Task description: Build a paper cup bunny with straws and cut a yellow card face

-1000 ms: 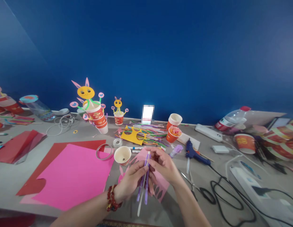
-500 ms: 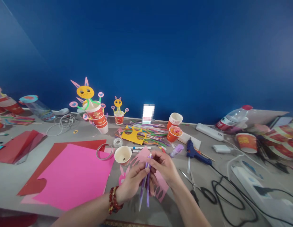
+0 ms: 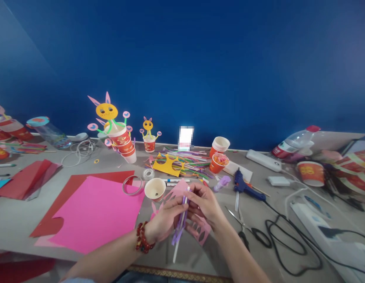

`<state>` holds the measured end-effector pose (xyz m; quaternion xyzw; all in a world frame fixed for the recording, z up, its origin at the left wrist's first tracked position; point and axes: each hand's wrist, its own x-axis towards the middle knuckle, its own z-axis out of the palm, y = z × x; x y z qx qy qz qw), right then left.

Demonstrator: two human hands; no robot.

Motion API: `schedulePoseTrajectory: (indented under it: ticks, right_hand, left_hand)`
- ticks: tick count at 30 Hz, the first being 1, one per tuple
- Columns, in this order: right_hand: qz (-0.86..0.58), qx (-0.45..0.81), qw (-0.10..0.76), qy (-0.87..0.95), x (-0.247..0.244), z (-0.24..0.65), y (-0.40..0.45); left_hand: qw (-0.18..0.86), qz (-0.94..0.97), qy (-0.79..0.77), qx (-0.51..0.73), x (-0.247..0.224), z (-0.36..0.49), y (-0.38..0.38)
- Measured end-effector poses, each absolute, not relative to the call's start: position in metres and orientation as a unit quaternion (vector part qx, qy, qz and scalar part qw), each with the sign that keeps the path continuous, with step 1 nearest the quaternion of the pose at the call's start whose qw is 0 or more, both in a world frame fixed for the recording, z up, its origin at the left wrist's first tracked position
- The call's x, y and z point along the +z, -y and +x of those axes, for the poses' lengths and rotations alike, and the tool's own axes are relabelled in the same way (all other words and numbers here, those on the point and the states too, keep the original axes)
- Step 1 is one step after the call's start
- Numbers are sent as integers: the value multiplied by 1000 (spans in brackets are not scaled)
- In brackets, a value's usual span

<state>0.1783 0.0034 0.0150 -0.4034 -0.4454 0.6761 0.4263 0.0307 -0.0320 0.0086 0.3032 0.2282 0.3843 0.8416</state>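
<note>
Just above the table's near edge, my left hand (image 3: 164, 222) pinches a white stick (image 3: 176, 250) and purple pipe cleaners (image 3: 178, 232) together. My right hand (image 3: 205, 205) has its thumb and fingers closed on the upper part of the same bundle. The stick slants, its white lower end sticking out below the purple strands. Under the hands lies pink paper (image 3: 203, 232) with cut-out holes. A pink rabbit-ear cutout (image 3: 154, 210) is partly hidden behind my left hand. An upright paper cup (image 3: 155, 190) stands beyond it.
Pink sheets (image 3: 96, 212) lie at left, with a tape ring (image 3: 132, 185) on them. Scissors (image 3: 243, 226), a blue glue gun (image 3: 244, 186) and a power strip (image 3: 318, 232) with cables are at right. Rabbit-figure cups (image 3: 121, 139) and many pipe cleaners (image 3: 197, 162) are behind.
The purple strands have shifted against the white stick and now lie closer around it. Both hands remain at the bundle. The view has moved slightly.
</note>
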Motion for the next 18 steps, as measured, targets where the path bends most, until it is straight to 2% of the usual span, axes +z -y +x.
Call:
schedulePoseTrajectory:
  ticks: [18]
  right_hand:
    - [-402,656,433,470,11,182,-3]
  left_hand:
    - [852,294,-244,358,13,29,31]
